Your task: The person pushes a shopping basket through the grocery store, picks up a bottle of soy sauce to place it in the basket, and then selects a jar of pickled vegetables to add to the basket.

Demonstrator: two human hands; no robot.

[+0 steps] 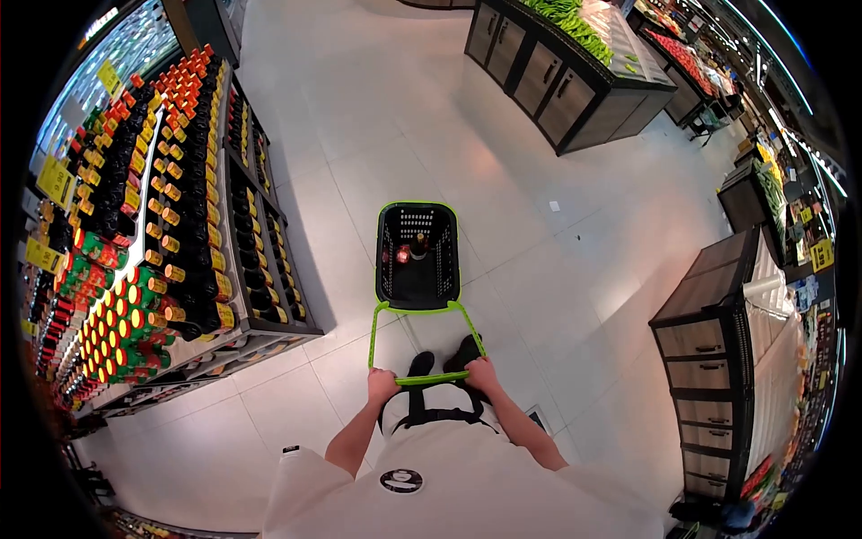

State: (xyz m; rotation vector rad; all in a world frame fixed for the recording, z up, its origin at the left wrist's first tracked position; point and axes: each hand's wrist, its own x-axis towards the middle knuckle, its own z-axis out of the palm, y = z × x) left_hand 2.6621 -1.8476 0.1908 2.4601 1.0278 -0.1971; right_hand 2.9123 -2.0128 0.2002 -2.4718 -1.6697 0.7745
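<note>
My left hand and my right hand are closed around the two ends of a green handle. The handle's green arms run forward to a black shopping basket with a bright green rim, on the floor ahead of my feet. Inside the basket, towards its far end, are a dark bottle and a small red-and-white item whose kind I cannot make out.
To the left stands a shelf packed with dark bottles and green, yellow-lidded containers. A wooden stand with green peppers is ahead on the right. Another wooden cabinet stands nearer on the right. Pale tiles cover the floor.
</note>
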